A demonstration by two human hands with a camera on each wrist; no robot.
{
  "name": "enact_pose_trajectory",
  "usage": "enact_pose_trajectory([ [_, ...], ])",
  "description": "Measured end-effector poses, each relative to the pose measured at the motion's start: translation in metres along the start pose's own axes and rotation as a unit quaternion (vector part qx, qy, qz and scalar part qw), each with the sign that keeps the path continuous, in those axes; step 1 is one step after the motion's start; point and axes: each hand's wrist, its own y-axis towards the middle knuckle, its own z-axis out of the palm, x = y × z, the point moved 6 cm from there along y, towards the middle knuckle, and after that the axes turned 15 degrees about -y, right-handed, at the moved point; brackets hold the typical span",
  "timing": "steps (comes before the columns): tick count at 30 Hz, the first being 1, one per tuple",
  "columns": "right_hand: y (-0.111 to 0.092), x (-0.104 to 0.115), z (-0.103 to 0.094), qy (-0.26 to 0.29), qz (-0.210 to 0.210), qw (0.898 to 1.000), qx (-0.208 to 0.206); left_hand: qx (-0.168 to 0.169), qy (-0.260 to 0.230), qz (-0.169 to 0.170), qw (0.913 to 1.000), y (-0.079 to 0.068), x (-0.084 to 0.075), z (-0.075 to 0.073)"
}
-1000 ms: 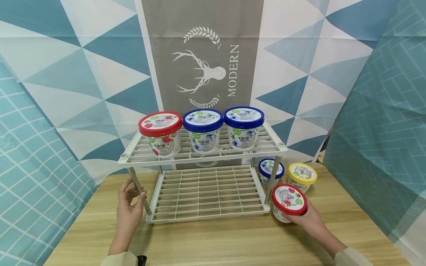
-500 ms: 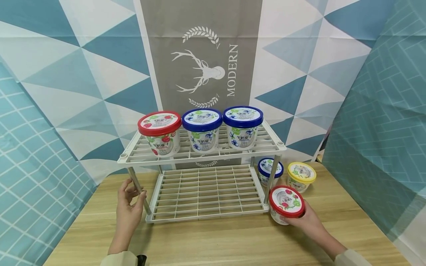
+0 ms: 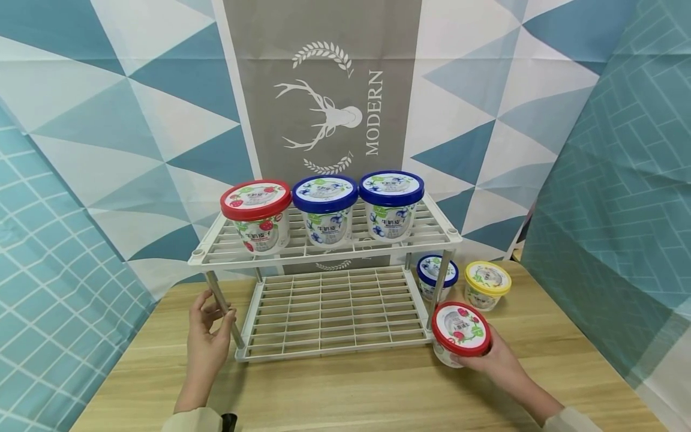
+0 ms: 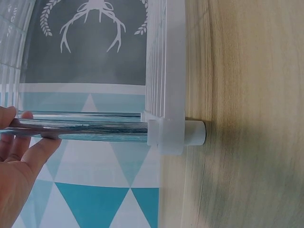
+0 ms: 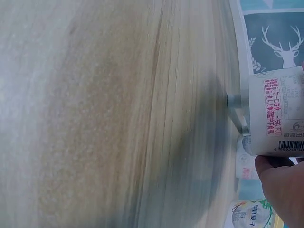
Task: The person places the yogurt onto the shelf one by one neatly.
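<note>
In the head view, my left hand (image 3: pixel 207 342) pinches the front left metal post (image 3: pixel 220 294) of a two-tier white rack (image 3: pixel 324 261). The left wrist view has thumb and fingers on opposite sides of that post (image 4: pixel 95 129). My right hand (image 3: pixel 502 363) grips a red-lidded strawberry tub (image 3: pixel 461 330) from its right side, by the rack's front right corner. Printed text and a barcode show on this tub (image 5: pixel 280 111) in the right wrist view, where it looks raised off the table. Part of the right hand is hidden behind the tub.
On the upper shelf stand a red-lidded tub (image 3: pixel 256 216) and two blue-lidded tubs (image 3: pixel 326 210). Right of the rack, a blue-lidded tub (image 3: pixel 436 276) and a yellow-lidded tub (image 3: pixel 487 285) stand on the wooden table (image 3: pixel 335 396). A patterned cloth (image 3: pixel 178 120) hangs behind.
My right hand has moved slightly left with the red-lidded tub, closer to the rack's front right corner. The left hand stays on the post.
</note>
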Motion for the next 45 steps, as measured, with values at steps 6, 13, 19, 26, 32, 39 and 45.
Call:
enact_pose_trajectory([
  [6,-0.004,0.003,0.002,-0.002,0.007,1.0,0.006,0.001,0.0,-0.001,1.0,0.0,0.001,0.0],
  [13,-0.006,0.01,0.004,-0.01,0.001,1.0,0.01,0.002,-0.002,0.0,1.0,0.001,0.002,0.0],
  [19,-0.009,0.014,0.008,-0.01,-0.003,1.0,0.017,0.004,-0.011,0.002,0.9999,0.0,0.001,0.0],
  [26,-0.009,0.022,0.013,-0.006,-0.017,1.0,0.018,0.002,-0.017,0.007,0.9998,-0.001,0.0,0.0],
  [32,-0.011,0.032,0.017,-0.003,-0.025,1.0,0.018,0.003,-0.019,0.006,0.9998,-0.001,0.0,0.0],
  [39,-0.013,0.043,0.02,0.026,-0.05,0.998,0.027,-0.002,-0.003,-0.012,0.9999,0.0,0.004,-0.001],
  [45,-0.012,0.051,0.023,0.046,-0.072,0.996,0.031,-0.002,-0.004,-0.012,0.9999,0.0,0.005,-0.001],
])
